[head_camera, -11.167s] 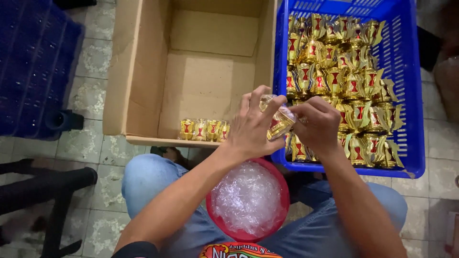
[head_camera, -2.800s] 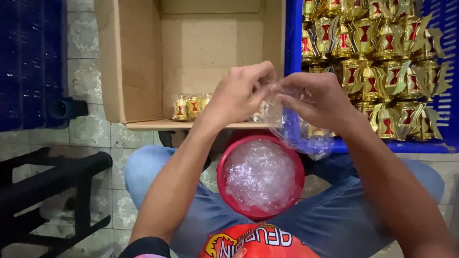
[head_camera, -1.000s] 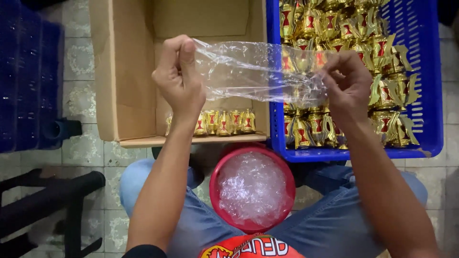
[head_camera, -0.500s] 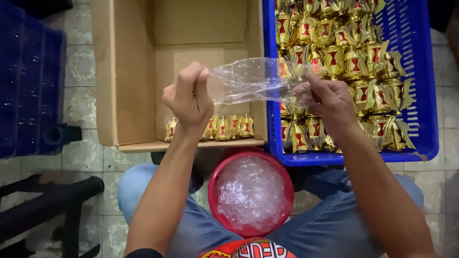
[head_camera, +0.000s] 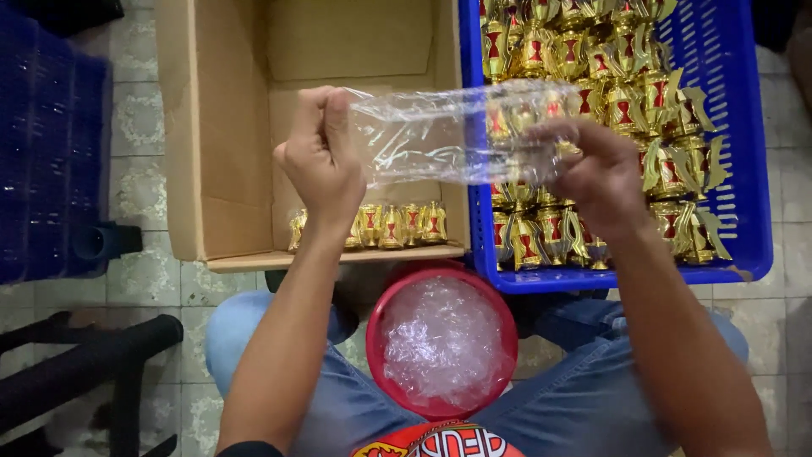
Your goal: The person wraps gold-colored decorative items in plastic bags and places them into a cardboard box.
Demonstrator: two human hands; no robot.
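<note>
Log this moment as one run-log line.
left hand: pinches clear plastic bag | right hand: holds other end | below: red bowl

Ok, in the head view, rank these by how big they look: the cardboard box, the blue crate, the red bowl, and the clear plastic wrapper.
1. cardboard box and blue crate: similar, both cut off at the top edge, so unranked.
2. clear plastic wrapper, stretched between both hands; nearer the camera, so only roughly ahead of the bowl.
3. red bowl.
</note>
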